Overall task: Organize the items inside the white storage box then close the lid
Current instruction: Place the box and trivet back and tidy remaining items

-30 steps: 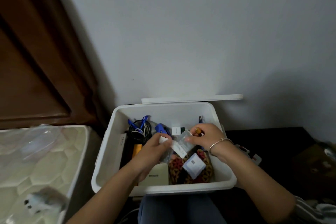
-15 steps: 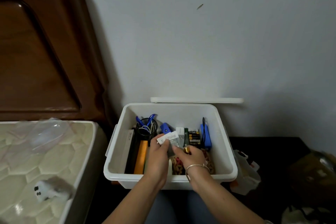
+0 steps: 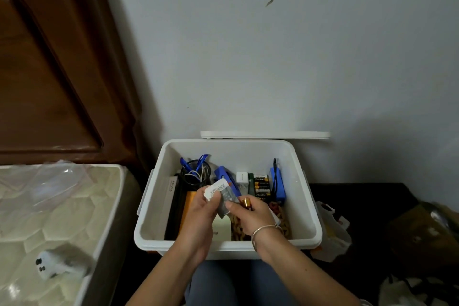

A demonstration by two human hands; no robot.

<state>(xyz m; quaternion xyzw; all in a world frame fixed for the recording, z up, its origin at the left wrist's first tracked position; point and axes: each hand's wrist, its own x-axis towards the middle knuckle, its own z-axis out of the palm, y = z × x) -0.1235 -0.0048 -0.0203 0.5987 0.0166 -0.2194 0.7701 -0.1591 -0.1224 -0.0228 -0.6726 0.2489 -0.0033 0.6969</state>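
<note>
Head view, nearest first: at 6 o'clock both forearms reach from above the blue-jeaned knees (image 3: 223,285) over the near rim of the white storage box (image 3: 223,247). The left hand (image 3: 201,216) has its fingers curled together, thumb and fingertips pinching the white-labelled top of a small packet (image 3: 218,189). The right hand (image 3: 250,216), with a silver bracelet (image 3: 263,230) on its wrist, presses its thumb on the packet's clear lower end; its curled fingers also hold a gold-tipped battery (image 3: 246,202). The packet sits above the middle of the box, between the two hands.

Below the hands lie a cream carton (image 3: 221,231) and a patterned pouch (image 3: 238,228). An orange case (image 3: 187,206) is at 9 o'clock inside the box, blue pens and cables (image 3: 196,169) at 11, and a battery pack (image 3: 260,185) beside a blue device (image 3: 277,184) at 1. The lid (image 3: 263,134) stands at 12 o'clock behind the box, against the wall.

Outside the box, a mattress (image 3: 49,218) with a white plug (image 3: 49,263) on it lies at 9 o'clock, and a plastic bag (image 3: 332,228) at 3.

A second ago the right hand covered the far right corner. Both hands have since drawn toward the near rim, which uncovers the batteries and the blue device. The grip on the packet looks unchanged from half a second ago.
</note>
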